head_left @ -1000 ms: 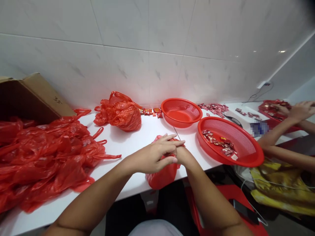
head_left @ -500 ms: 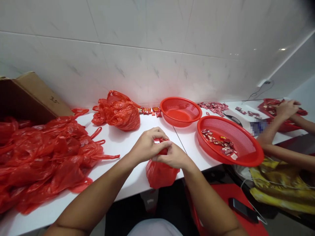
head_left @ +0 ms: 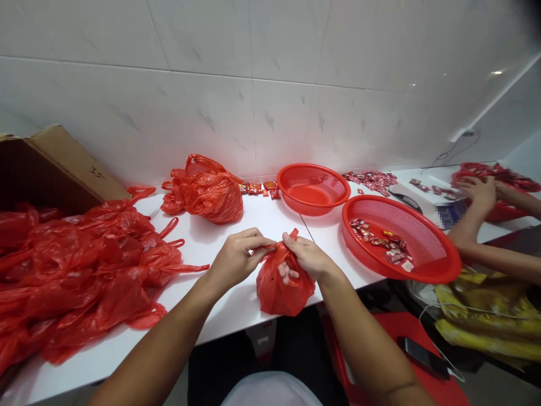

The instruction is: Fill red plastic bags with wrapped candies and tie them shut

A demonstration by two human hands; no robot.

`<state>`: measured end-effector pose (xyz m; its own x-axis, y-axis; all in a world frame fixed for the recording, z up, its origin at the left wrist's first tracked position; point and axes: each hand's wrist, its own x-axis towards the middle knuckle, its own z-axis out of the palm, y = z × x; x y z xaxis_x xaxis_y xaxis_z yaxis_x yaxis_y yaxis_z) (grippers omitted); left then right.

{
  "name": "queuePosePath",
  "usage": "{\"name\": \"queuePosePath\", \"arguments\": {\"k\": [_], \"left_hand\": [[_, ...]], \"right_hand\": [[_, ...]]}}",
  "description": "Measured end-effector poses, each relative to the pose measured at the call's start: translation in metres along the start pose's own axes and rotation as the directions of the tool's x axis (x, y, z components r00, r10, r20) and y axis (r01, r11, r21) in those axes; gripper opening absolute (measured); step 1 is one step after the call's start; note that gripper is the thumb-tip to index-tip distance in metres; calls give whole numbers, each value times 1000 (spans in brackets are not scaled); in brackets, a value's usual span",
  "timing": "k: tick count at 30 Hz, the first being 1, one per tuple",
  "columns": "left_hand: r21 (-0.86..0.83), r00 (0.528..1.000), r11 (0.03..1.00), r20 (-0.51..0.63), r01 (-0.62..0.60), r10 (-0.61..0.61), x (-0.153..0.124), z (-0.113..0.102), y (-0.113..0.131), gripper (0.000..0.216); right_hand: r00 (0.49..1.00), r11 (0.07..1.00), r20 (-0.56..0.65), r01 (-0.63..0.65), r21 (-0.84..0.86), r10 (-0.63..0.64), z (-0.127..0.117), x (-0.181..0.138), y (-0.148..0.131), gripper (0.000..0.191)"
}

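Note:
A filled red plastic bag (head_left: pixel 281 296) sits at the front edge of the white table, its neck gathered upward. My left hand (head_left: pixel 240 254) pinches a strip of the bag's top between thumb and fingertips, on the left side. On the right, my right hand (head_left: pixel 306 256) is closed on the bag's neck, thumb on top and fingers curled in front of the red plastic. What lies inside the bag is hidden. Behind it rests another full red bag (head_left: pixel 215 197), touched by neither hand.
A heap of red bags (head_left: pixel 105 270) covers the left side, before a cardboard box (head_left: pixel 76 163). Two red baskets (head_left: pixel 313 208) stand right; the nearer one (head_left: pixel 439 265) holds small packets (head_left: pixel 380 242). Another person's hands (head_left: pixel 479 194) work far right. A phone (head_left: pixel 422 356) lies on a red stool (head_left: pixel 443 389).
My hands were together over the bag's top; now they are apart, the left drawn leftward with a strip of plastic. The bag's gathered neck shows between them. The other person's hands have shifted left.

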<state>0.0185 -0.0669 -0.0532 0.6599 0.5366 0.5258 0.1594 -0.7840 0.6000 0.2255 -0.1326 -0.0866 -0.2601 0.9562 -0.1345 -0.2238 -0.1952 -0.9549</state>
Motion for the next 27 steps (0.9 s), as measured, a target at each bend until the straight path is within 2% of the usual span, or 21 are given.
{"name": "queuePosePath", "arguments": {"k": [3,5,7,8,12,13,16,18,19,22,24,27], "left_hand": [[-21,992,992,-36,121,-121,-6,-7,9,15],[-166,978,964,71,208,-198,-11,-11,18,13],[-311,960,918,211,247,-187,-16,-12,25,16],[-358,960,903,226,239,-165,-18,-12,26,23],[-373,980,908,18,188,-196,-22,-1,13,43],[-377,977,904,12,200,-211,-21,4,8,46],[-484,961,831,165,275,-222,-18,22,-5,52],[-573,945,752,223,326,-240,-16,33,-8,56],[-600,938,721,223,347,-266,-16,37,-9,59],[-630,900,654,194,419,-389,-16,45,-10,68],[-652,857,584,217,483,-467,-16,49,-10,70],[-675,802,485,283,557,-526,-13,54,-8,64]], "right_hand": [[998,997,-61,15,72,-11,-4,2,0,74],[999,995,-39,38,92,-34,-8,1,-2,72],[997,995,-4,82,55,-82,-11,-2,-4,64],[994,994,-1,105,28,-105,-12,-3,-6,57],[990,989,1,139,-59,-139,-14,-9,-13,37],[990,986,29,140,-88,-138,-14,-10,-16,34],[978,950,110,200,-240,-178,-10,-15,-22,26],[960,860,75,275,-431,-270,-7,-19,-23,15],[939,780,40,306,-546,-340,-6,-20,-22,16],[821,465,-25,297,-834,-570,-4,-22,-12,39],[733,295,-10,261,-919,-680,-3,-18,-1,39],[622,159,54,281,-947,-781,0,-9,14,30]]}}
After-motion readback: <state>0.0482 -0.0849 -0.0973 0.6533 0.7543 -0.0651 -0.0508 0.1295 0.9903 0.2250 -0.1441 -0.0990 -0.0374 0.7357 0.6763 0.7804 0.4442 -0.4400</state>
